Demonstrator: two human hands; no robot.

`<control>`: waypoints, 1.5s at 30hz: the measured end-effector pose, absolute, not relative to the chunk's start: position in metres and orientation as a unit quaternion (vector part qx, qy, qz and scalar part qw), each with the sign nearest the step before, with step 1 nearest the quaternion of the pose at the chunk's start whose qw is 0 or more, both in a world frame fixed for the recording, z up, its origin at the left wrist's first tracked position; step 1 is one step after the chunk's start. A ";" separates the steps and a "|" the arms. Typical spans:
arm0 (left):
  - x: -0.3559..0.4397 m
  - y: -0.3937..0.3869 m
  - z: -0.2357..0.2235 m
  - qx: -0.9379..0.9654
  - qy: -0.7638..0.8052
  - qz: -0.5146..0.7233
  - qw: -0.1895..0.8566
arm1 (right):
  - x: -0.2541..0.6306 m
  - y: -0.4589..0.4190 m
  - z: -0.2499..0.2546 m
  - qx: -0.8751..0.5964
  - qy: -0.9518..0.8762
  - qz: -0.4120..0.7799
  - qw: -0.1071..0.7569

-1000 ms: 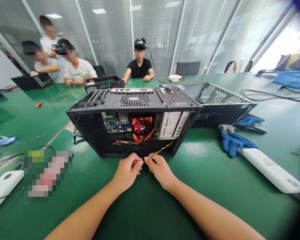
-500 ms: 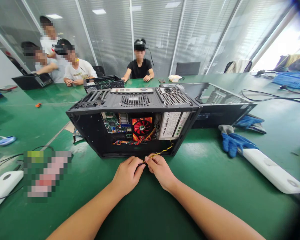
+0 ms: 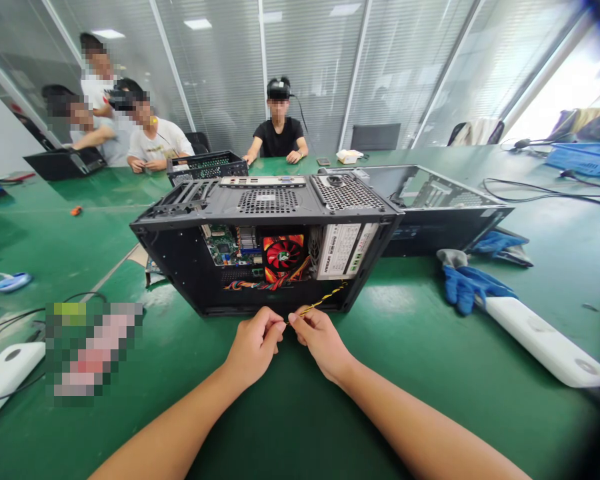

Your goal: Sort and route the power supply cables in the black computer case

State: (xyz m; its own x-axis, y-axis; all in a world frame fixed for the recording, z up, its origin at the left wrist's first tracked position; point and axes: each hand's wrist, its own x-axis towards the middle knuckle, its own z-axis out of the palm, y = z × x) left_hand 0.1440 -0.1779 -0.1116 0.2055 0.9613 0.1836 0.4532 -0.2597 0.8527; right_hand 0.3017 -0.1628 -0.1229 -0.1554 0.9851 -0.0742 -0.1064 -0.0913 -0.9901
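Note:
A twisted yellow-and-black cable (image 3: 325, 299) runs out of the open side of a black computer case (image 3: 180, 260). My right hand (image 3: 320, 337) pinches this cable just in front of the case. Close beside it, my left hand (image 3: 257, 340) pinches the cable's end between thumb and fingers; the tip is hidden. Inside the case I see a red fan (image 3: 284, 257), a green motherboard (image 3: 223, 247), a bundle of coloured wires (image 3: 260, 285) and a white-labelled power supply (image 3: 347, 250).
Another dark case (image 3: 445, 223) lies behind on the right. Blue gloves (image 3: 473, 283) rest against a white power strip (image 3: 545, 340). At left are another white strip (image 3: 10, 367) and cables. Several people sit or stand across the green table (image 3: 410, 373), with more cases before them.
My left hand's fingers curled over and lower half a second ago, then came back up to a pinch. My right hand has stayed almost still on the cable.

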 end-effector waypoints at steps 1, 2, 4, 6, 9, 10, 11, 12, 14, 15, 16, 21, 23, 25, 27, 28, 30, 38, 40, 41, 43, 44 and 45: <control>0.144 -0.178 -0.112 0.697 0.509 0.376 0.337 | 0.302 -0.163 -0.123 -0.451 -0.485 0.586 0.467; 0.144 -0.178 -0.112 0.697 0.511 0.376 0.335 | 0.302 -0.163 -0.124 -0.450 -0.484 0.587 0.467; 0.143 -0.177 -0.113 0.699 0.512 0.375 0.328 | 0.301 -0.162 -0.124 -0.451 -0.477 0.593 0.465; 0.142 -0.176 -0.115 0.706 0.510 0.375 0.319 | 0.301 -0.162 -0.125 -0.452 -0.466 0.602 0.465; 0.141 -0.175 -0.116 0.727 0.503 0.376 0.278 | 0.301 -0.161 -0.127 -0.449 -0.459 0.610 0.464; 0.141 -0.175 -0.116 0.739 0.499 0.375 0.254 | 0.301 -0.161 -0.127 -0.448 -0.461 0.609 0.464; 0.141 -0.176 -0.115 0.751 0.496 0.373 0.228 | 0.301 -0.161 -0.128 -0.448 -0.466 0.606 0.464; 0.141 -0.177 -0.114 0.762 0.492 0.371 0.202 | 0.302 -0.161 -0.128 -0.447 -0.471 0.603 0.464; 0.141 -0.178 -0.113 0.776 0.486 0.367 0.164 | 0.302 -0.161 -0.128 -0.447 -0.479 0.597 0.463; 0.141 -0.179 -0.112 0.781 0.484 0.364 0.155 | 0.302 -0.161 -0.128 -0.447 -0.481 0.595 0.463; 0.142 -0.180 -0.112 0.784 0.483 0.361 0.150 | 0.302 -0.162 -0.127 -0.447 -0.482 0.594 0.464; 0.141 -0.180 -0.114 0.795 0.484 0.338 0.135 | 0.302 -0.161 -0.125 -0.444 -0.475 0.602 0.463; 0.140 -0.179 -0.117 0.798 0.492 0.323 0.128 | 0.302 -0.160 -0.126 -0.445 -0.470 0.605 0.465; 0.139 -0.179 -0.119 0.801 0.499 0.311 0.117 | 0.302 -0.160 -0.127 -0.446 -0.461 0.609 0.465; 0.139 -0.179 -0.120 0.803 0.502 0.304 0.108 | 0.302 -0.159 -0.128 -0.446 -0.457 0.612 0.467; 0.139 -0.179 -0.119 0.804 0.503 0.301 0.105 | 0.302 -0.160 -0.128 -0.446 -0.458 0.611 0.467; 0.138 -0.178 -0.118 0.807 0.504 0.294 0.096 | 0.302 -0.160 -0.128 -0.446 -0.463 0.605 0.469; 0.139 -0.178 -0.109 0.816 0.508 0.269 0.063 | 0.301 -0.161 -0.125 -0.455 -0.475 0.590 0.468; 0.139 -0.178 -0.109 0.816 0.507 0.272 0.063 | 0.302 -0.161 -0.126 -0.456 -0.479 0.588 0.466; 0.139 -0.178 -0.109 0.816 0.506 0.274 0.063 | 0.302 -0.161 -0.127 -0.455 -0.482 0.586 0.465; 0.139 -0.178 -0.109 0.816 0.503 0.279 0.059 | 0.302 -0.161 -0.128 -0.454 -0.489 0.582 0.465; 0.139 -0.177 -0.110 0.817 0.501 0.281 0.057 | 0.302 -0.161 -0.128 -0.453 -0.491 0.580 0.466; 0.138 -0.177 -0.111 0.817 0.498 0.285 0.055 | 0.303 -0.161 -0.129 -0.453 -0.493 0.578 0.466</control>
State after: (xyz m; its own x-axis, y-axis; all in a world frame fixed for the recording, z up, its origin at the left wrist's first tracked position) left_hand 0.1385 -0.1772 -0.1112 0.3414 0.8457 0.4102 0.7831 -0.4973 0.3734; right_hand 0.3026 -0.1611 -0.1286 -0.1551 0.9857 -0.0654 -0.0916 -0.0803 -0.9926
